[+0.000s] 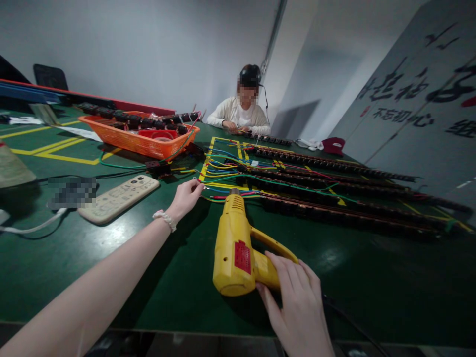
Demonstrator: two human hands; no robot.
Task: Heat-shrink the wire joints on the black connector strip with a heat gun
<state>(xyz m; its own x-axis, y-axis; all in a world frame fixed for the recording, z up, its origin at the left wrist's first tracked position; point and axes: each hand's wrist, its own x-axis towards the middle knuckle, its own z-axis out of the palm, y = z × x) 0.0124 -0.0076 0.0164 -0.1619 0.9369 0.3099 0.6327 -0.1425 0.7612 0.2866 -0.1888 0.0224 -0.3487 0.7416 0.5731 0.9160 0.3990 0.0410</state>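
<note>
My right hand [297, 292] is wrapped round the handle of a yellow heat gun [232, 248], whose nozzle points away from me toward the colored wires [226, 197]. The fingers of my left hand [187, 198] are pinched together at the loose end of these wires, left of the nozzle. They seem to grip a wire end, though the fingers partly hide it. A small metal terminal shows just beside the fingertips. The wires run right into a long dark strip assembly [334, 213] that lies on the green table.
More strips [327, 161] lie side by side behind. An orange basket [145, 141] holding dark parts stands at the back left. In front of it are a phone in a patterned case [119, 201] and cables. Across the table [178, 287] a person [240, 111] handles another strip.
</note>
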